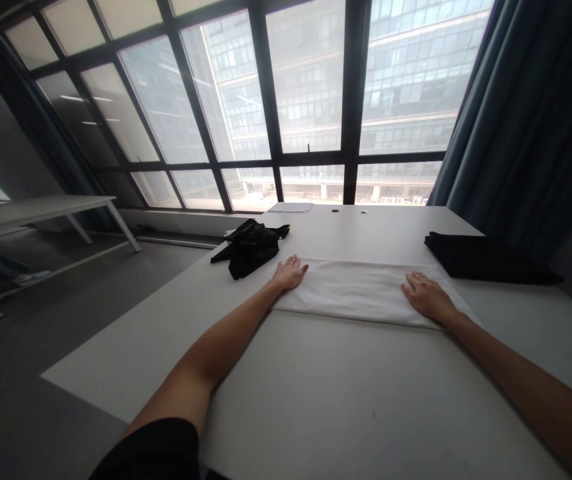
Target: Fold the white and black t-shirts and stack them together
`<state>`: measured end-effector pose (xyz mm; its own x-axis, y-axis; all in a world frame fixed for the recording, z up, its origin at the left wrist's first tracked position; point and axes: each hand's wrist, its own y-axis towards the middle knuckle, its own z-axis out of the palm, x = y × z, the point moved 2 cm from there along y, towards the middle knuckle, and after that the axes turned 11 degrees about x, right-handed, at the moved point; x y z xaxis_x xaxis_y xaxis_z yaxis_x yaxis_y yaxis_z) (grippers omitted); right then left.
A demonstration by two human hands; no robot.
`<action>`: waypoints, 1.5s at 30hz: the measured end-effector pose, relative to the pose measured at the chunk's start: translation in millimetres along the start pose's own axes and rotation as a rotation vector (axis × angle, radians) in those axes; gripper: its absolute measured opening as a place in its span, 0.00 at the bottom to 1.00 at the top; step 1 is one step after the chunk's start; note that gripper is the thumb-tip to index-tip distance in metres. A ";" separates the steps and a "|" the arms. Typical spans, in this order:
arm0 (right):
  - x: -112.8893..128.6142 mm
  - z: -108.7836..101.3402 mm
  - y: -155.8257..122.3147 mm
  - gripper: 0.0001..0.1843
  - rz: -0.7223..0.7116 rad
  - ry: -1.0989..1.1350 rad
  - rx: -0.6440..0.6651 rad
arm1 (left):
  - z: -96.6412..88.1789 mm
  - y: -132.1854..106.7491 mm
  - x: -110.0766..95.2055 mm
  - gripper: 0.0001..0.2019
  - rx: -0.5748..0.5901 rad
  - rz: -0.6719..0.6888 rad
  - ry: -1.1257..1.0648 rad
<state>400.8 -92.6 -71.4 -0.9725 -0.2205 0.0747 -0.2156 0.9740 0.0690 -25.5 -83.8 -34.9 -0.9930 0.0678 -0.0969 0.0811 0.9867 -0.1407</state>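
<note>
A white cloth (pixel 356 290), folded into a long flat rectangle, lies across the white table in front of me. My left hand (pixel 291 272) rests flat on its left end, fingers stretched out. Near the right end, my right hand (pixel 429 295) presses palm down on the fabric with its fingers slightly spread. Faint creases run along the cloth between the two hands. Neither hand grips the material; both simply lie on top of it.
A crumpled black garment (pixel 253 247) lies left of the cloth, near the edge of the table (pixel 346 393). Folded black fabric (pixel 486 259) sits on the right. Another table (pixel 41 210) stands farther left, with part of a person's leg (pixel 1 263) beneath it. Windows and curtains are behind.
</note>
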 end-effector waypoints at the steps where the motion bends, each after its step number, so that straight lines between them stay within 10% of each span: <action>1: 0.0 0.1 0.0 0.31 0.000 0.001 0.002 | -1.7 1.3 6.8 0.33 0.000 -0.027 -0.007; 9: 0.7 -1.0 0.1 0.30 -0.001 0.021 -0.001 | -13.6 -8.6 -27.4 0.31 -0.110 0.117 0.004; 18: 6.5 -9.9 -6.4 0.29 0.005 0.022 -0.011 | 8.2 -30.8 -81.2 0.31 0.055 0.378 0.024; 27: 87.1 -38.7 -41.7 0.29 -0.356 0.112 -0.162 | 14.4 -55.8 -114.5 0.34 0.098 0.628 0.031; 32: 106.9 -27.3 -48.4 0.33 -0.469 0.167 0.144 | 19.0 -54.6 -115.9 0.35 0.128 0.623 0.040; 45: 100.3 -28.0 -46.5 0.35 -0.442 0.222 0.201 | 14.8 -35.9 -95.8 0.33 0.048 0.520 0.016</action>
<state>315.8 -161.5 -39.3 -0.7476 -0.5967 0.2917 -0.6347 0.7712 -0.0492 67.9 -127.9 -35.1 -0.8214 0.5499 -0.1511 0.5676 0.8140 -0.1234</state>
